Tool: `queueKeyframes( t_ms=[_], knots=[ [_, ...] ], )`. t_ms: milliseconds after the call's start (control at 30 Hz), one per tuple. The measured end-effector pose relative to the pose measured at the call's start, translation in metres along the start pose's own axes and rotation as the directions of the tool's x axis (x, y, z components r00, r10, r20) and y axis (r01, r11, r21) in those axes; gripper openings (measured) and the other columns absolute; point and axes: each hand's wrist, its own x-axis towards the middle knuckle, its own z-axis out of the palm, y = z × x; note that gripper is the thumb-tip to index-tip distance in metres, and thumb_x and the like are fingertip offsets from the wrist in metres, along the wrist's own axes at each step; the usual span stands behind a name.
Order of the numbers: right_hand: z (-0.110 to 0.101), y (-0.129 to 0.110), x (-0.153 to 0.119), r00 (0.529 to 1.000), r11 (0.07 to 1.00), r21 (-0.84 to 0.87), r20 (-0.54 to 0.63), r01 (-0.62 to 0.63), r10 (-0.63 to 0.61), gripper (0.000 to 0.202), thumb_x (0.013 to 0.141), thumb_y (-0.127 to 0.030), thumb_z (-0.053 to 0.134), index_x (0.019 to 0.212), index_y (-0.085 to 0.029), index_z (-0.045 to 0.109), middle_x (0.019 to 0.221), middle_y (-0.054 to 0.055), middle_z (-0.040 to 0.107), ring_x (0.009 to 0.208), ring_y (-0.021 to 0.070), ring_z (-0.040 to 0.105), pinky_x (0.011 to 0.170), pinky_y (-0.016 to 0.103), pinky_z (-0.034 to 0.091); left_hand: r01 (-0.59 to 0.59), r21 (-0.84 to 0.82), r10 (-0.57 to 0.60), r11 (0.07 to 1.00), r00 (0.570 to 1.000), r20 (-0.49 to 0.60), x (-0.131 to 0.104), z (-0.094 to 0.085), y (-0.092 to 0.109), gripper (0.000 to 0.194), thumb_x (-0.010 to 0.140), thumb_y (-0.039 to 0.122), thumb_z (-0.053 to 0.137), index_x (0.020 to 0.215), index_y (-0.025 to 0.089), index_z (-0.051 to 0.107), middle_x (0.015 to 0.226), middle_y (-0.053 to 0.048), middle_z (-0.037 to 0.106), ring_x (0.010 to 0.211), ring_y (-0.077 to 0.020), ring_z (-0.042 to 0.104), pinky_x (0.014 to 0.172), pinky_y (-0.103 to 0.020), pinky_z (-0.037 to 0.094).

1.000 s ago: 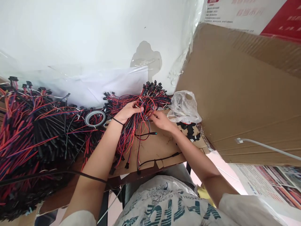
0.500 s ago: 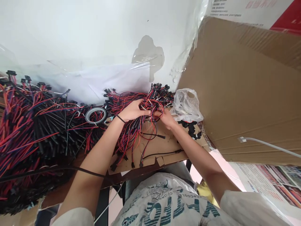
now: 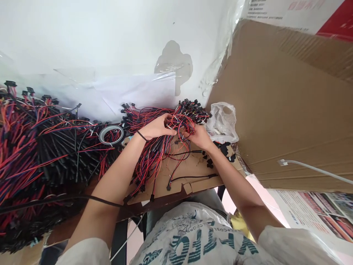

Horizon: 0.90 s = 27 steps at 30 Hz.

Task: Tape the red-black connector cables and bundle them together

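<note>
A tangled bundle of red and black wires with black plug connectors lies over a cardboard sheet. My left hand, a black band at its wrist, is curled round the upper middle of this bundle. Close by on the right, my right hand has its fingers closed among looped wires, fingertips partly hidden by them. Black connectors cluster just beyond both hands. A single lead with a black plug hangs down toward the sheet's near edge.
A large heap of wires with black sleeves fills the left side. A tape roll rests against it. Right of my hands are a clear plastic bag and black scraps. A tall cardboard panel stands at right.
My right hand has shifted slightly right with the wires in it, and the loop between my hands looks wider. The dangling leads have swung a little. My left hand stays nearly in place.
</note>
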Motion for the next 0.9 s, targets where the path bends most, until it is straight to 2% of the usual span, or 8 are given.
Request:
queueKeyframes(
  t_ms=[67, 167, 233, 333, 467, 600, 733, 900],
  knots=[
    [0.001, 0.001, 0.000, 0.999, 0.991, -0.128, -0.014, 0.041, -0.043, 0.008, 0.074, -0.024, 0.060, 0.076, -0.016, 0.061, 0.071, 0.001, 0.064, 0.066, 0.0143, 0.055, 0.065, 0.026, 0.040, -0.027, -0.052, 0.029, 0.998, 0.999, 0.030, 0.000, -0.002, -0.002, 0.066, 0.061, 0.032, 0.076, 0.120, 0.011, 0.054, 0.114, -0.011, 0.063, 0.098, -0.0228, 0.060, 0.090, -0.037, 0.045],
    [0.005, 0.003, 0.000, 0.995, 0.981, -0.172, 0.064, 0.089, -0.079, 0.011, 0.073, -0.021, 0.063, 0.083, -0.016, 0.064, 0.078, 0.003, 0.067, 0.069, 0.0149, 0.058, 0.066, 0.026, 0.042, -0.069, -0.077, 0.074, 0.995, 0.995, 0.072, 0.000, -0.004, -0.004, 0.065, 0.060, 0.034, 0.077, 0.118, 0.011, 0.057, 0.114, -0.010, 0.064, 0.100, -0.0235, 0.060, 0.092, -0.037, 0.044],
    [0.007, 0.005, 0.000, 0.994, 0.975, -0.207, 0.085, 0.078, -0.062, 0.013, 0.071, -0.019, 0.065, 0.084, -0.016, 0.065, 0.080, 0.004, 0.068, 0.070, 0.0162, 0.059, 0.065, 0.027, 0.043, -0.085, -0.048, 0.089, 0.995, 0.992, 0.090, 0.000, -0.003, -0.005, 0.064, 0.059, 0.035, 0.078, 0.115, 0.011, 0.058, 0.112, -0.010, 0.065, 0.100, -0.0240, 0.060, 0.092, -0.037, 0.044],
    [0.013, 0.011, 0.001, 1.000, 0.962, -0.271, -0.013, 0.021, -0.025, 0.008, 0.073, -0.018, 0.064, 0.080, -0.017, 0.066, 0.080, 0.007, 0.069, 0.073, 0.0201, 0.062, 0.067, 0.030, 0.045, -0.102, -0.012, 0.103, 0.995, 0.989, 0.104, 0.001, 0.000, -0.004, 0.060, 0.059, 0.034, 0.078, 0.112, 0.013, 0.060, 0.109, -0.008, 0.065, 0.099, -0.0241, 0.060, 0.091, -0.037, 0.043],
    [0.019, 0.018, 0.002, 0.982, 0.957, -0.290, -0.185, -0.014, -0.042, 0.006, 0.079, -0.021, 0.059, 0.078, -0.018, 0.064, 0.079, 0.009, 0.069, 0.078, 0.0229, 0.062, 0.072, 0.033, 0.047, -0.087, -0.071, 0.092, 0.994, 0.993, 0.075, -0.002, 0.004, -0.004, 0.055, 0.060, 0.031, 0.076, 0.110, 0.014, 0.060, 0.106, -0.006, 0.065, 0.096, -0.0228, 0.059, 0.089, -0.036, 0.044],
    [0.017, 0.018, 0.002, 0.963, 0.947, -0.315, -0.268, -0.060, -0.028, 0.010, 0.077, -0.019, 0.057, 0.069, -0.018, 0.062, 0.071, 0.007, 0.066, 0.069, 0.0210, 0.060, 0.066, 0.031, 0.044, -0.052, -0.127, 0.060, 0.991, 0.996, 0.059, -0.007, 0.007, -0.004, 0.059, 0.060, 0.030, 0.076, 0.113, 0.013, 0.058, 0.107, -0.007, 0.064, 0.095, -0.0216, 0.059, 0.086, -0.034, 0.045],
    [0.006, 0.014, -0.002, 0.953, 0.978, -0.185, -0.299, -0.102, 0.043, 0.012, 0.075, -0.026, 0.058, 0.067, -0.017, 0.061, 0.064, 0.003, 0.063, 0.060, 0.0164, 0.053, 0.060, 0.028, 0.040, -0.009, -0.063, 0.008, 0.998, 1.000, -0.019, -0.007, 0.013, -0.003, 0.066, 0.060, 0.031, 0.076, 0.120, 0.013, 0.054, 0.113, -0.009, 0.064, 0.094, -0.0213, 0.060, 0.087, -0.035, 0.045],
    [-0.009, 0.020, -0.006, 0.982, 0.988, 0.118, -0.148, -0.100, 0.117, 0.017, 0.071, -0.034, 0.061, 0.068, -0.017, 0.063, 0.062, 0.000, 0.061, 0.057, 0.0132, 0.051, 0.057, 0.026, 0.041, 0.036, 0.126, -0.020, 0.991, 0.991, -0.129, -0.007, 0.026, -0.002, 0.061, 0.063, 0.037, 0.074, 0.118, 0.016, 0.058, 0.109, -0.007, 0.067, 0.091, -0.0225, 0.063, 0.085, -0.034, 0.046]
  ],
)
